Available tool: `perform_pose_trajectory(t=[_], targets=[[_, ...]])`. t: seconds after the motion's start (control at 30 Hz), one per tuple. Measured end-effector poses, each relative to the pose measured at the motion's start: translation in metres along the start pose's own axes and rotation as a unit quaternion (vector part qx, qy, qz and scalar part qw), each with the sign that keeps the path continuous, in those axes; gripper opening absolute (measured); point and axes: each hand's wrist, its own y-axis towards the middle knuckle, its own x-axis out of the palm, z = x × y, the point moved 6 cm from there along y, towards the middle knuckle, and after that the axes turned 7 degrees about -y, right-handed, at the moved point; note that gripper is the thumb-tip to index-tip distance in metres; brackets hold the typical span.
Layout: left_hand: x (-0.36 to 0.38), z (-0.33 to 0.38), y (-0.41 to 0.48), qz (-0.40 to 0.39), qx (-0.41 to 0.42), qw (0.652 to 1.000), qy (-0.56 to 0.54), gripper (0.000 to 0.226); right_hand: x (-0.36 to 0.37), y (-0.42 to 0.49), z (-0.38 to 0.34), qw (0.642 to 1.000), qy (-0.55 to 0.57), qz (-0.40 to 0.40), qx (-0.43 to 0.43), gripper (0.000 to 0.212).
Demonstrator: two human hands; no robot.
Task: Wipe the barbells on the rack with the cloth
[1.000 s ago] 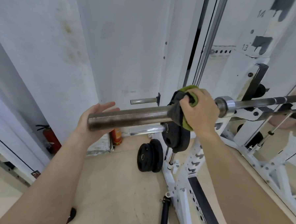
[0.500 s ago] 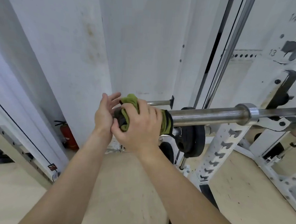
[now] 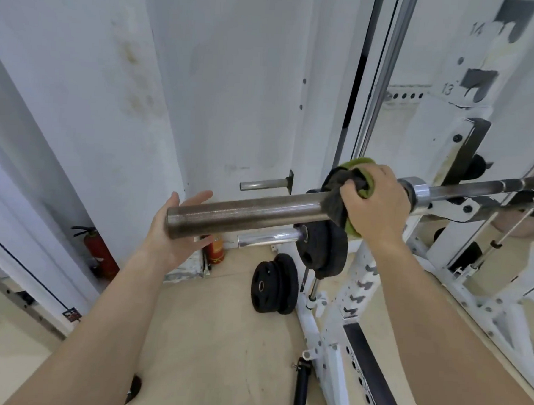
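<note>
A barbell rests across the white rack (image 3: pixel 465 169), and its thick grey sleeve (image 3: pixel 246 213) points left toward me. My right hand (image 3: pixel 375 208) is wrapped around the inner end of that sleeve, close to the shiny collar (image 3: pixel 418 191), clutching a green and dark grey cloth (image 3: pixel 340 190) against the metal. My left hand (image 3: pixel 174 228) is open with spread fingers, cupped behind and under the sleeve's free end. The thin shaft (image 3: pixel 492 186) runs off to the right.
Black weight plates hang on a lower chrome peg (image 3: pixel 322 245), and two more plates (image 3: pixel 274 283) lean on the beige floor. Red fire extinguishers (image 3: pixel 97 252) stand by the white wall. The rack's white base beams (image 3: pixel 329 345) spread across the floor below.
My right hand slid the cloth from the sleeve's outer end back along it to the collar. My left hand came away from the right one and opened at the bare end.
</note>
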Motion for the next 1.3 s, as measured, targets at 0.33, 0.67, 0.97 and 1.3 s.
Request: perform_pose_trajectory(t=[0.33,0.67,0.97,1.3], targets=[[0.01,0.017,-0.035,0.087,0.238,0.965,0.069,0.054,0.023,-0.038,-0.077,0.995,0.065,0.07,-0.006,0.026],[0.019,0.045,-0.008,0.034,0.067,0.984,0.161,0.031,0.065,-0.085,-0.206,0.969,0.063,-0.064,-0.229,0.03],[-0.006,-0.006,0.0,0.035,0.013,0.999,0.039,0.053,-0.001,-0.009,-0.006,1.0,0.015,-0.008,-0.026,0.039],[0.011,0.024,-0.043,0.134,0.282,0.944,0.106,0.039,0.037,-0.03,-0.102,0.999,0.036,0.034,-0.01,0.032]])
